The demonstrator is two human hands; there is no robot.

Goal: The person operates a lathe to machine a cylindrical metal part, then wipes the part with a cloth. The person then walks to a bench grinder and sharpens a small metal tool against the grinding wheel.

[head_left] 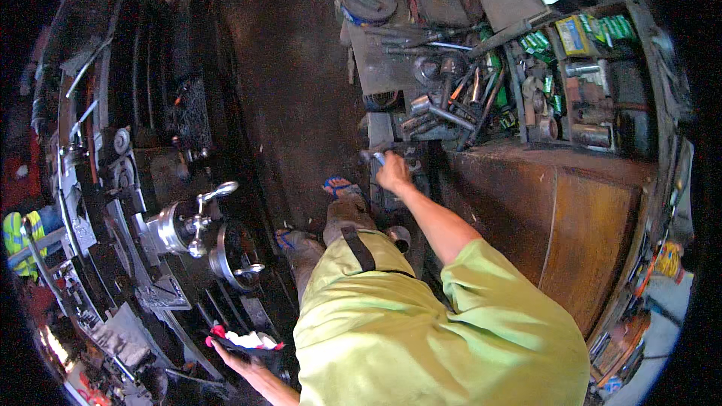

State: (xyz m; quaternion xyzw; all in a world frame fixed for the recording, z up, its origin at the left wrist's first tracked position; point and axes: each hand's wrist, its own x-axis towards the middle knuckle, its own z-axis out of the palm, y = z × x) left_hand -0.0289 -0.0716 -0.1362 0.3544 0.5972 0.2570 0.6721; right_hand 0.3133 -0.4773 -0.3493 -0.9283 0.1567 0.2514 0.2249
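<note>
My right hand (395, 174) reaches forward beside the workbench, its fingers closed on a short blue-grey piece (378, 157). What kind of piece it is I cannot make out. Low on the left, my left hand (235, 359) is at a dark, soft-looking bundle (254, 340) with white inside and pink-red ends. It seems to hold the bundle from below, the fingers partly hidden. Close to that side is a lathe-like machine, with a shiny handwheel (226, 257) and a crank handle (218, 191).
Metal tools (459, 98) lie heaped on the bench at the right. Beside them a wooden compartment box (519, 98) holds green packets and metal parts. A brown wooden panel (579, 233) stands below. My feet (342, 186) are on the dark floor (282, 68) between machine and bench.
</note>
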